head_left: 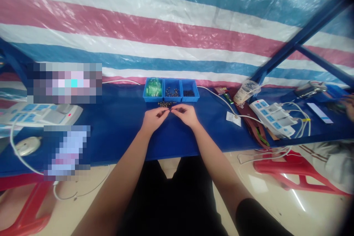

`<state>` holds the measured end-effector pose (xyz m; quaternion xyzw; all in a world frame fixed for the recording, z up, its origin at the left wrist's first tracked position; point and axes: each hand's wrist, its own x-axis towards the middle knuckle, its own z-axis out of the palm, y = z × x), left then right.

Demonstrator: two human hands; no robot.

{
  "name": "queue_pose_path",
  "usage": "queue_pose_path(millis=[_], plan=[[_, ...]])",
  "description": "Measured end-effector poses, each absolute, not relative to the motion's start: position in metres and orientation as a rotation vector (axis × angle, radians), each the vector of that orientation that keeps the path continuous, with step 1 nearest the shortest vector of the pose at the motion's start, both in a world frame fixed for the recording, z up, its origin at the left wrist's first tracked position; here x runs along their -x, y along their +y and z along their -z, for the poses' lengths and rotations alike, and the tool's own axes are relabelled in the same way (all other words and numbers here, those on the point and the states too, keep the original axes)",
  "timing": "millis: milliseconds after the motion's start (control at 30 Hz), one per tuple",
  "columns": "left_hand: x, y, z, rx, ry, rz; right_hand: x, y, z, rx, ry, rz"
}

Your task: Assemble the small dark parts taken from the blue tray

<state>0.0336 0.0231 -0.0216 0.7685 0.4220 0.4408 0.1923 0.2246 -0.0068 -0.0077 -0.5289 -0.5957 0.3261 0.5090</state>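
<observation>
My left hand (154,119) and my right hand (186,114) meet fingertip to fingertip above the blue tabletop (118,118). Both are closed in a pinch on something small and dark, too tiny to name. Just beyond my fingers lies a loose pile of small brass-coloured parts (165,104). Behind it three blue bins stand side by side. Green and clear pieces fill the left bin (153,99); the middle bin (172,99) has small metallic parts, and the right bin (190,99) contains small black parts.
A plastic cup (245,91), a brown strap (250,121) and a power strip (272,120) with white cables are on the right. Another power strip (66,114) and a white mouse-shaped object (27,146) sit left. Another person's hand (349,106) shows at far right.
</observation>
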Motion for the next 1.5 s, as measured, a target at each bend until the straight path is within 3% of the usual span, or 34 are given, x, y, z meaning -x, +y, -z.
queue_pose_path(millis=[1500], plan=[[-0.0339, 0.0241, 0.0224, -2.129, 1.208, -1.183, -0.2252, -0.0045, 0.0103, 1.217, -1.399, -0.877]])
